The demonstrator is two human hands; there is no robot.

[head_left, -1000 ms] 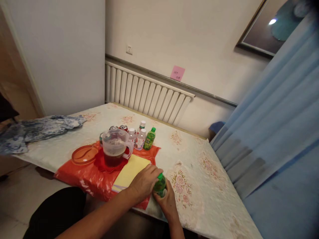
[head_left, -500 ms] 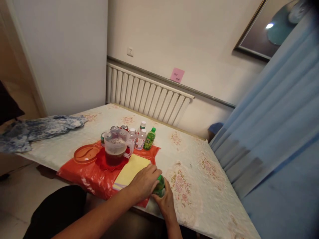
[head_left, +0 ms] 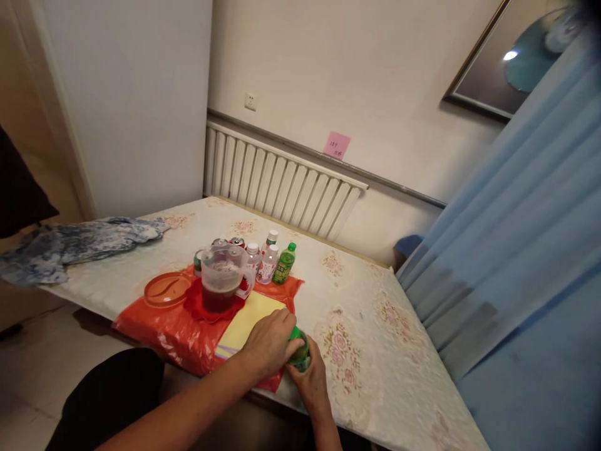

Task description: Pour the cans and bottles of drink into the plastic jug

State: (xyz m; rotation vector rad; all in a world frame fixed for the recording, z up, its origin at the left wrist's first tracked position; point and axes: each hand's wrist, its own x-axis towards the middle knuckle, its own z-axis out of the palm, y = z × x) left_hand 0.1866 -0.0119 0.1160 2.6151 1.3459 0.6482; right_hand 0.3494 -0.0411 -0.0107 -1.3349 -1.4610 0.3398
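Observation:
My right hand (head_left: pixel 310 378) is wrapped round the body of a green plastic drink bottle (head_left: pixel 302 361) near the table's front edge. At the top of that bottle, my left hand (head_left: pixel 270 341) has its fingers and thumb closed on the green bottle cap (head_left: pixel 294 334). Whether the cap is loose from the neck I cannot tell. Under my left hand lies a stack of yellow paper (head_left: pixel 248 316). Left of it, a clear plastic jug (head_left: pixel 220 282) with brown liquid stands on a red scalloped dish (head_left: pixel 195 305).
A red plastic sheet (head_left: pixel 164 332) lies beneath the paper, with an orange lid (head_left: pixel 168 289) on it. Behind the jug stand several bottles, a green one (head_left: pixel 284 264) among them, and cans (head_left: pixel 237 242). Crumpled blue cloth (head_left: pixel 94 244) lies at left; a blue curtain (head_left: pixel 530 238) hangs at right.
My left hand has shifted slightly on the bottle top, and more of the green cap shows between its fingers. The whole view has moved a little; the other objects stay in place.

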